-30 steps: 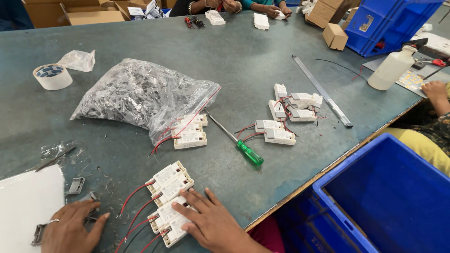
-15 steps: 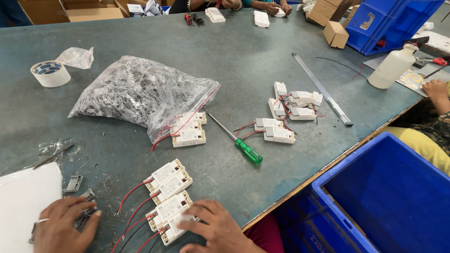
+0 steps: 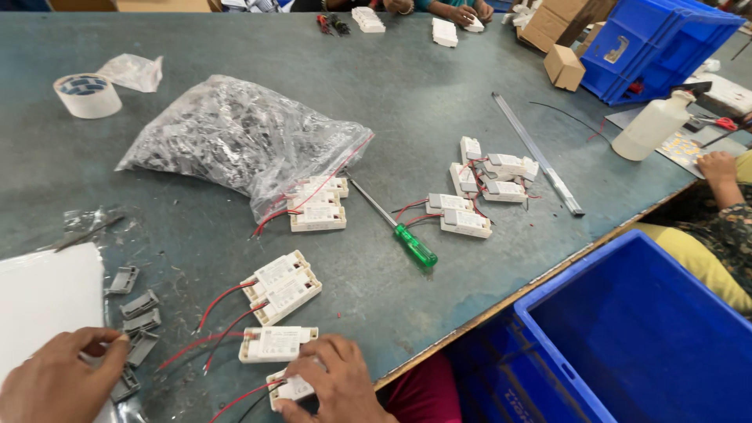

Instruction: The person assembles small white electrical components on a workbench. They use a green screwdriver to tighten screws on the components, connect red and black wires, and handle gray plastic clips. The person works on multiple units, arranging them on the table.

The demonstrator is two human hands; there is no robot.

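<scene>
The right hand [image 3: 337,384] presses flat on a white driver box [image 3: 291,387] at six o'clock on the bench [image 3: 439,102], steadying it. At eight o'clock, the left hand [image 3: 59,380] pinches a grey clip [image 3: 125,384], beside spare clips [image 3: 139,313].

**Covered, cropped and too small to read**

The right hand [image 3: 338,385] lies over a white module [image 3: 291,387], hiding most of its case; the frame's lower edge cuts off the wrist. The left hand [image 3: 59,380] is cropped at the bottom corner and covers part of a grey clip [image 3: 125,384]. The white sheet [image 3: 43,298] runs off the left edge. The contents of the clear plastic bag [image 3: 235,141] are a grey jumble, each piece too small to tell. A co-worker's hand [image 3: 717,168] is cut by the right edge. Hands at the top edge [image 3: 462,12] show only in part.
</scene>
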